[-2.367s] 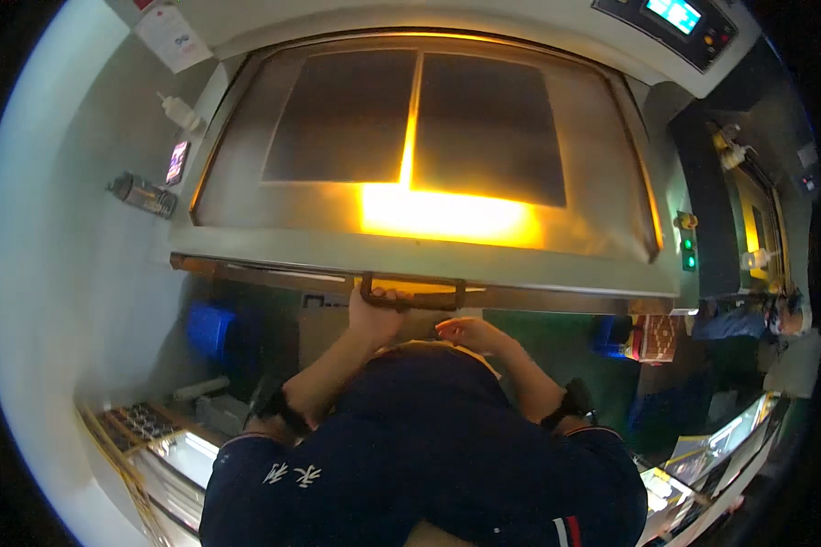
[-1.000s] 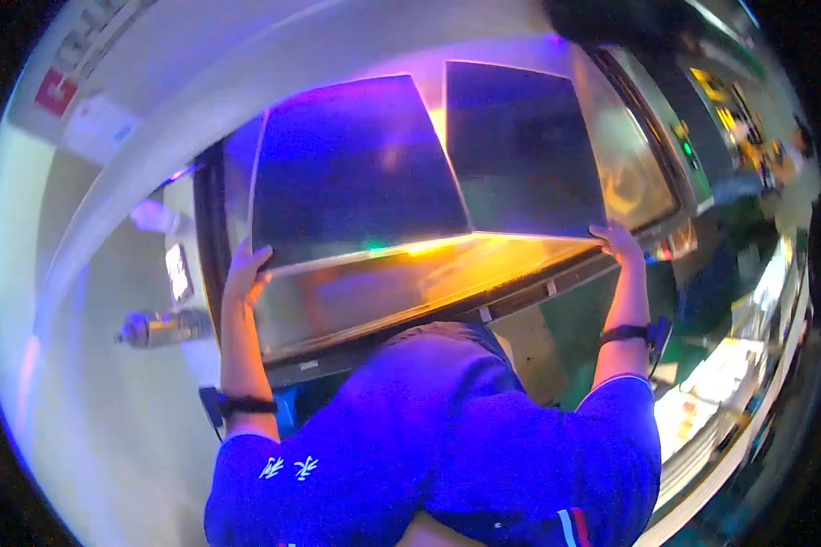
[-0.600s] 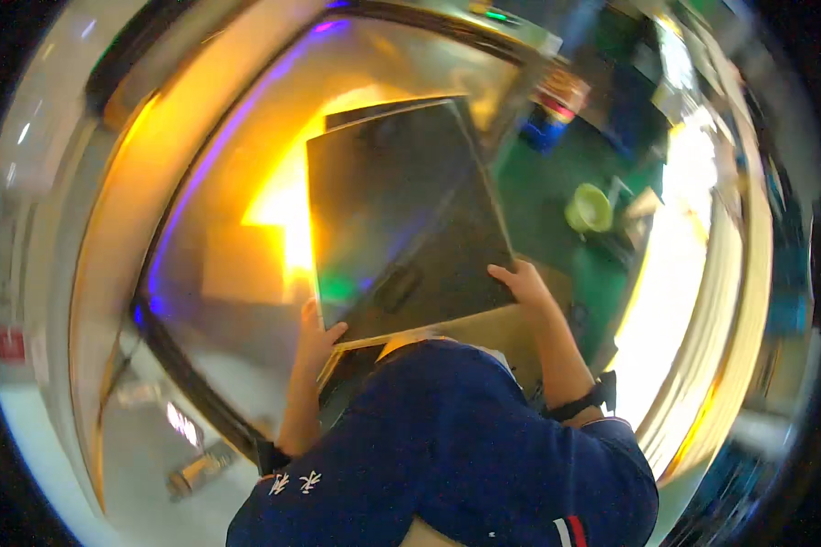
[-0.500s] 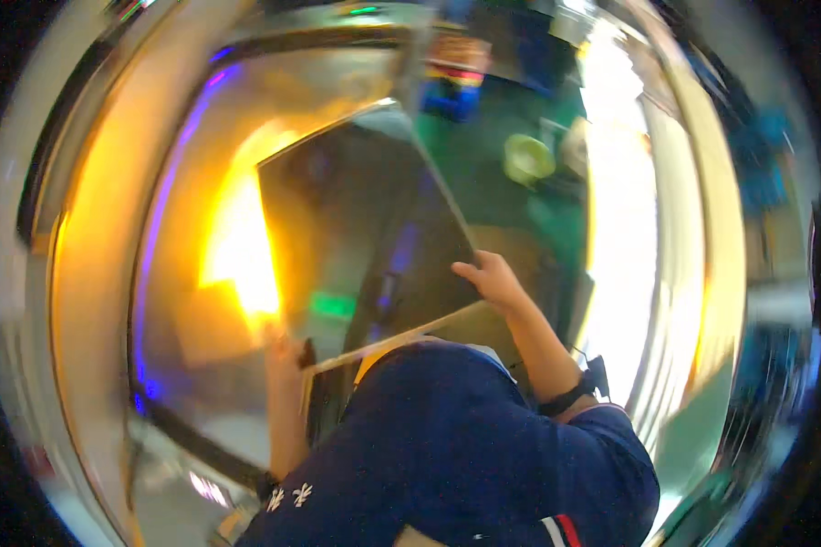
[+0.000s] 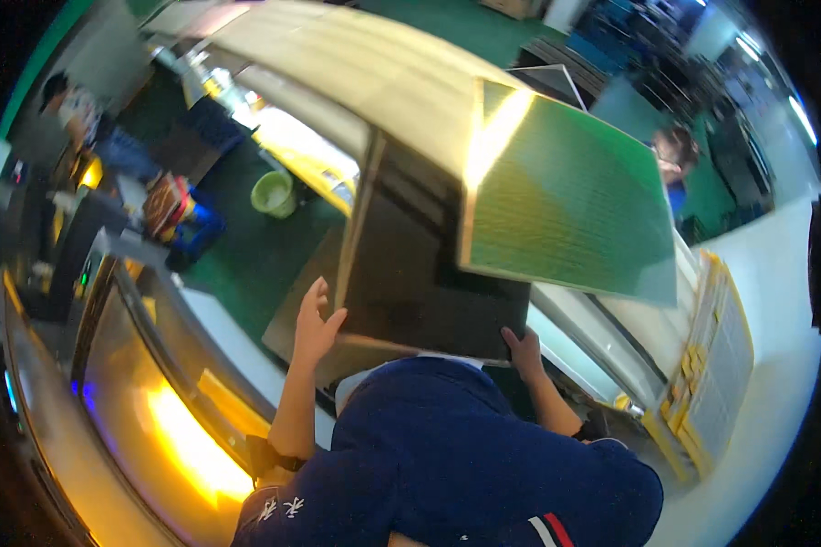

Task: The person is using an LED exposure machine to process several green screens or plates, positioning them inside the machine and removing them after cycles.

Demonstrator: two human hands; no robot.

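A flat dark rectangular panel [image 5: 410, 273] with a lighter rim is held in front of my body. My left hand [image 5: 316, 326] is at the panel's near left edge, its thumb against the rim and its fingers pointing up. My right hand [image 5: 525, 354] grips the near right corner, with part of its fingers hidden behind the panel. Overlapping the dark panel's far right part is a green see-through sheet [image 5: 566, 196] with a pale edge and a bright reflection. I cannot tell whether the two touch.
A long pale bench [image 5: 365, 64] runs behind the panels. Yellow-edged frames [image 5: 707, 365] lean at the right. A glowing yellow-lit machine [image 5: 173, 419] stands at the left. Beyond are a light green bucket [image 5: 274, 194], a seated person [image 5: 96, 128] and another person [image 5: 675, 155] behind the bench.
I have turned to the right with the dark panel, away from the yellow-lit machine. That machine is now at the lower left, and the green sheet has come into view.
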